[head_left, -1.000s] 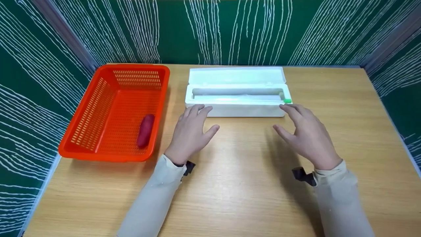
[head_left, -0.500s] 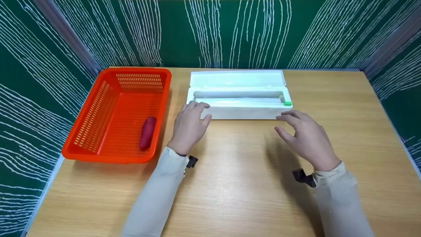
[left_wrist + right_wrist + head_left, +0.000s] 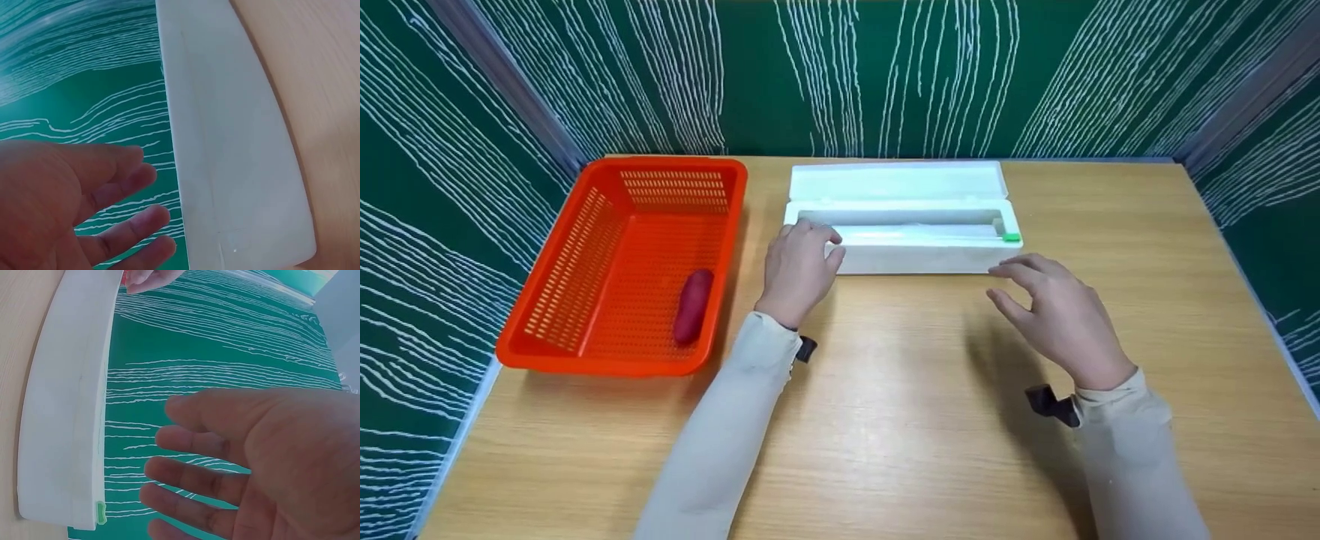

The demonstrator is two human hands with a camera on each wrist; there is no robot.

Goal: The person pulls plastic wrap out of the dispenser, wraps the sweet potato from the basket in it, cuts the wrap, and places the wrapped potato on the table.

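The long, smooth white box (image 3: 922, 260), lid folded back and a green tab (image 3: 1011, 237) at its right end, lies on the wood-grained table (image 3: 877, 427). My left grip (image 3: 800, 268), fingers loose, is at its left front corner; my right grip (image 3: 1061, 321), equally relaxed, near the right.

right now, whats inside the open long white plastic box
A long, glossy, whitish roll-shaped thing; the left hand hides its left end. What's underneath is covered.
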